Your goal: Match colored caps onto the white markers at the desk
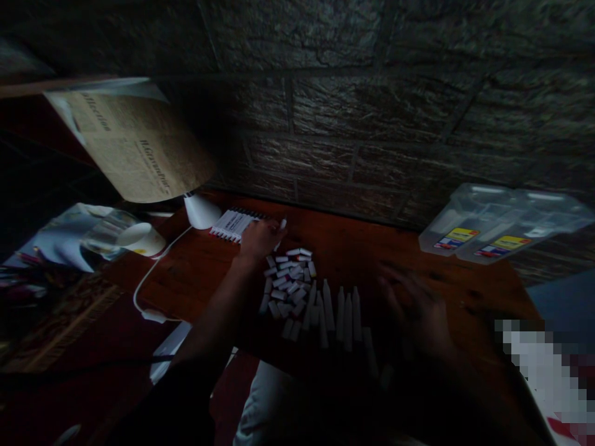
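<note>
At the back of the wooden table, my left hand (pixel 261 239) is closed around a white marker (pixel 283 224), beside a row of white markers (pixel 232 224) laid side by side. In front of that hand lies a loose pile of short white marker caps (pixel 288 285). Several white marker barrels (pixel 348 319) with tapered ends lie side by side to the right of the pile. My right hand (pixel 423 313) is over the dark right part of the table, fingers apart, and I see nothing in it. Shadow hides much of the table's front.
A lamp (pixel 202 212) with a printed shade stands at the back left, its white cord (pixel 139 288) running down. Left of it are a paper cup (pixel 140 239) and a clear container. Two clear plastic boxes (pixel 493 226) stand at the back right, before a stone wall (pixel 325 118).
</note>
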Motion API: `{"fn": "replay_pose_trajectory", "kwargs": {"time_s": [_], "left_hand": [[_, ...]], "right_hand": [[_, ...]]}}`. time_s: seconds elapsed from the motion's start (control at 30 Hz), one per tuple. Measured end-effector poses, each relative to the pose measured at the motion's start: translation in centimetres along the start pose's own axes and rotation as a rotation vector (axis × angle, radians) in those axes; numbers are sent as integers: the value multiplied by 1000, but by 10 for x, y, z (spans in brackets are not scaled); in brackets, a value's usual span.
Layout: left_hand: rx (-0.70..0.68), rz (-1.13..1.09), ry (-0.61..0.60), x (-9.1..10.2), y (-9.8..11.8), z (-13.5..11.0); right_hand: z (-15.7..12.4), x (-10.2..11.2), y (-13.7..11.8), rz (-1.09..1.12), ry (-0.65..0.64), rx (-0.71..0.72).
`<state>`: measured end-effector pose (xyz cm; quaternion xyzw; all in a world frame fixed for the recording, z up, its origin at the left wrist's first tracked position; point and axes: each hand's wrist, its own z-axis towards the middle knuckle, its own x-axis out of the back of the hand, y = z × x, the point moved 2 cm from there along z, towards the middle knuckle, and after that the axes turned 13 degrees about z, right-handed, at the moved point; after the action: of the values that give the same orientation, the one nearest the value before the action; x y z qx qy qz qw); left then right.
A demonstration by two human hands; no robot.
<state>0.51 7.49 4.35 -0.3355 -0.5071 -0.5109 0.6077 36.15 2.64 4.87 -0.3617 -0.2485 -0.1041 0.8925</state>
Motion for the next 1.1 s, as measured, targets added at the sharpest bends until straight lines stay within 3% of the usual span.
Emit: {"fn": "replay_pose_trajectory", "kwargs": {"time_s": [0.23,0.43,0.6,0.8,1.0,1.1], "left_hand": [[61,99,-31,-9,-6,-1],[135,96,-96,-3,-3,-4],[137,216,-170,1,3,-5],[194,214,-178,3,4,-5],[172,163,-166,2,3,-4],[91,67,-111,-1,4,-1]], "right_hand": [[0,-1,0,10,-1,-7],[2,0,0,3,11,-18],[2,2,0,-18,26,17],[2,3,0,-40,32,51],[2,3,2,-53,36,47],[2,3,3,-44,31,51]]}}
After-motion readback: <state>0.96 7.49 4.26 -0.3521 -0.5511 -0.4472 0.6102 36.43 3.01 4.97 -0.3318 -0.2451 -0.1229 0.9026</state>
